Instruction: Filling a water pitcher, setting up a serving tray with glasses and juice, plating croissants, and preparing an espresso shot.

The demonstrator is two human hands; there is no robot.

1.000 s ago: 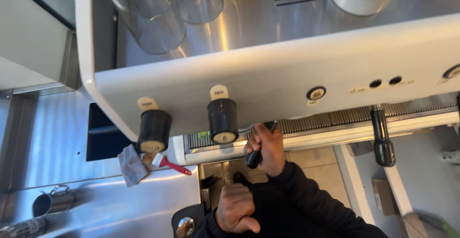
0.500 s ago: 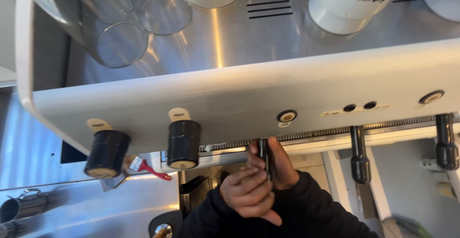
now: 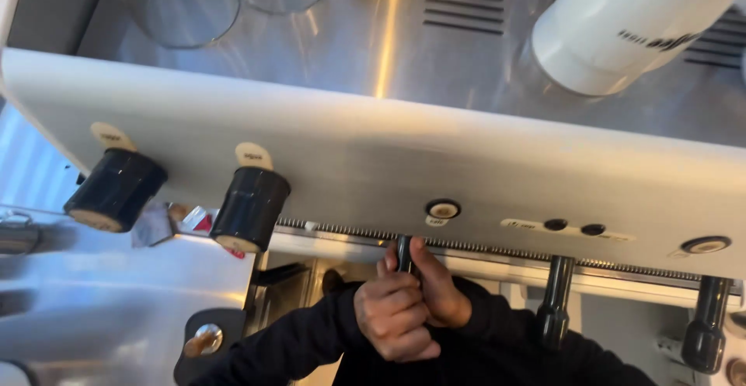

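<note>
— Since half a second ago, what's different?

— Both hands have closed in together on the black handle; a moment before, the left hand sat lower and apart from it, and the view has also tipped so the machine front fills more of the frame.

— Start from the left, then.

— Two black knobs jut from the white front panel of the coffee machine: the left knob, then the second knob beside it. Below them lies the steel surface. Above, a clear glass stands on the machine's top.

— And the hands?

— The left hand is curled into a fist around the handle's lower part, fingers wrapped tight. The right hand presses against it from the right, fingers folded round the same handle. Only the handle's top shows, poking up between the two hands, just under the panel's lower edge.

— Further right?

— Two more black handles hang down, one near the right sleeve, another at the frame edge. A white cup lies on top.
</note>
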